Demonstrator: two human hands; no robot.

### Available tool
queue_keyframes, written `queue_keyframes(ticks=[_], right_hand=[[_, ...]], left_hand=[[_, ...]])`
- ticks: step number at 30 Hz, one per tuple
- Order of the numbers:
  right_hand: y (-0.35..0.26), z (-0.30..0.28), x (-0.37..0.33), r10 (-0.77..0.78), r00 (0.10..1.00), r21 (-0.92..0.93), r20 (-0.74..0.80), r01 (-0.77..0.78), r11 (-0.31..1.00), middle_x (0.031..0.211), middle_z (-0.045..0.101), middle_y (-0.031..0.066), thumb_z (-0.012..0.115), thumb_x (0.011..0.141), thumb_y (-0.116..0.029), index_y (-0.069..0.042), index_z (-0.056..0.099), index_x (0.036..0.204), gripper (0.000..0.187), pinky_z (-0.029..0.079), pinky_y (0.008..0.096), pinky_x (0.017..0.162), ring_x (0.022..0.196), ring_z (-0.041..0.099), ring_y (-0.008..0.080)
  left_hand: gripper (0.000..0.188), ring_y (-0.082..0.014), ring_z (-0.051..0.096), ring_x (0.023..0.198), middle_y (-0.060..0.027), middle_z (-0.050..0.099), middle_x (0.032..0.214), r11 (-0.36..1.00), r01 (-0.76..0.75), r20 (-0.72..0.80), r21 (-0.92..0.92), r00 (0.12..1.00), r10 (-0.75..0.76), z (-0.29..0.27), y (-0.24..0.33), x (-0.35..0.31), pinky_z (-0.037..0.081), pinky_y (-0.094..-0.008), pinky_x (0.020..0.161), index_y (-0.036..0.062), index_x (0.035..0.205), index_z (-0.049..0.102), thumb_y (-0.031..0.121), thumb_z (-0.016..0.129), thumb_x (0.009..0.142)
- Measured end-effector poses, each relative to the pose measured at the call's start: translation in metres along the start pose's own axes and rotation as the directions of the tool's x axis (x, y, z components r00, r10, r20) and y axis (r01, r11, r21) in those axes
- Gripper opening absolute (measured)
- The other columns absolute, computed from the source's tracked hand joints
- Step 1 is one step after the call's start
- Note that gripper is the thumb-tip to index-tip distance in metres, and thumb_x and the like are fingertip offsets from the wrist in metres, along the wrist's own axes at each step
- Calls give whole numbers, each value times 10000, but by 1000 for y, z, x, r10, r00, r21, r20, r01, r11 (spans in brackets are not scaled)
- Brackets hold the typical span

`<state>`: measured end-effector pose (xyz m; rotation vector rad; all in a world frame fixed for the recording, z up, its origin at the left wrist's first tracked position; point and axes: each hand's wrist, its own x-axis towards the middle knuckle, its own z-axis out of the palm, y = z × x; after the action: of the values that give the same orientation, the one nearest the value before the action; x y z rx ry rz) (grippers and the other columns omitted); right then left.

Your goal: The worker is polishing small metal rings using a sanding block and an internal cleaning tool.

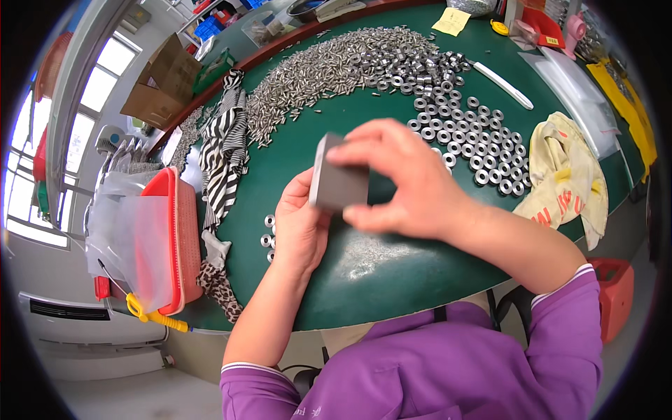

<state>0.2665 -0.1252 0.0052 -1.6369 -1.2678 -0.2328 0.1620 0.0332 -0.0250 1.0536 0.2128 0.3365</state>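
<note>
A grey rectangular block with a lighter side face is held up over the green table. My left hand grips it from the left and below, fingers partly hidden behind it. From the right, my right hand has its fingers at the upper part and its thumb at the lower right edge; these fingertips are slightly blurred. A few metal rings lie beside my left wrist. Right of my right hand, many small metal rings with centre holes are spread flat in loose rows.
A big heap of small metal pins covers the far side. At left are a striped cloth and a red basket. A white pen-like tool, clear plastic sheets and a yellowish cloth lie at right.
</note>
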Motion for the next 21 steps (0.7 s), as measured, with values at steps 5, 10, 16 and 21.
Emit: queue_keyframes(ticks=[5, 10, 16, 21], right_hand=[[-5, 6, -3, -25, 999, 62, -39, 28, 998, 1033, 537, 111, 740, 634, -292, -120, 605, 1088, 503, 466, 389, 859, 985, 544, 293], [24, -1, 9, 107, 986, -113, -129, -122, 986, 1027, 558, 101, 724, 658, -279, -111, 611, 1061, 452, 473, 369, 853, 968, 564, 272], [22, -7, 6, 208, 969, 27, -130, -206, 978, 1029, 574, 94, 732, 676, -283, -108, 610, 1087, 463, 469, 355, 862, 968, 575, 249], [10, -4, 0, 124, 992, 3, 10, -124, 992, 1117, 531, 100, 748, 646, -219, -113, 590, 1138, 528, 445, 367, 908, 1029, 545, 259]], left_hand=[[254, -151, 616, 914, -86, 622, 1048, 999, -36, 60, 16, 998, 35, 2, 2, 1, 515, -291, 824, 30, 1104, 536, 88, 627, 873], [321, -133, 600, 904, -65, 612, 1041, 999, -36, 103, -12, 994, 37, -2, 5, 2, 491, -263, 824, 15, 1188, 515, 55, 609, 883], [358, -131, 592, 933, -51, 610, 1055, 999, -22, 89, -42, 996, 26, -5, 4, 2, 480, -265, 866, 16, 1229, 525, 61, 609, 884], [364, -142, 597, 965, -67, 612, 1106, 1000, 7, 45, 9, 999, -8, -1, 5, 4, 481, -275, 884, 2, 1223, 537, 78, 613, 875]])
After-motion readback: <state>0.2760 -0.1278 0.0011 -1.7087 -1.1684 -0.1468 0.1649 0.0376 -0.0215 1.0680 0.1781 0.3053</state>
